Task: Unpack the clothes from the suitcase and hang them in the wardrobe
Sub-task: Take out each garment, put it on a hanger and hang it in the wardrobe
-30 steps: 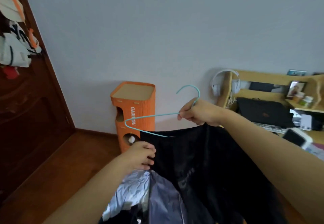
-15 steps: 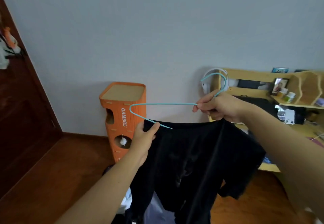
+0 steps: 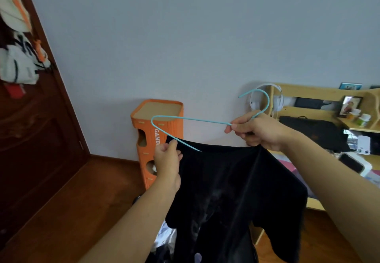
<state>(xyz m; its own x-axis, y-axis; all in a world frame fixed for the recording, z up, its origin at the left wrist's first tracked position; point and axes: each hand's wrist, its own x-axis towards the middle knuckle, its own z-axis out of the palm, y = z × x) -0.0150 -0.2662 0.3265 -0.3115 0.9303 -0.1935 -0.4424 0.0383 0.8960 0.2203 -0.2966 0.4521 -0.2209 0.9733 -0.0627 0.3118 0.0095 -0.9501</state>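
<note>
- Grey wall (image 3: 185, 36), wooden desk (image 3: 320, 207) at right.
- Right hand (image 3: 257, 131) grips the teal hanger (image 3: 185, 119).
- Left hand (image 3: 167, 160) pinches the black garment (image 3: 236, 190) at its top edge.

The wooden floor (image 3: 67, 211) carries an orange cardboard tower (image 3: 158, 139) against the wall; right of the tower stands a worktop (image 3: 314, 206) bearing a keyboard (image 3: 314, 128).

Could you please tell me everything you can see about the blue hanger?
The hanger is thin light-blue wire, seemingly coated, with an open hook at top right. It is held in the air, tilted. The right hand pinches it below the hook; its left loop is bare, and the lower arm enters the black shirt, whose edge the left hand holds.
</note>
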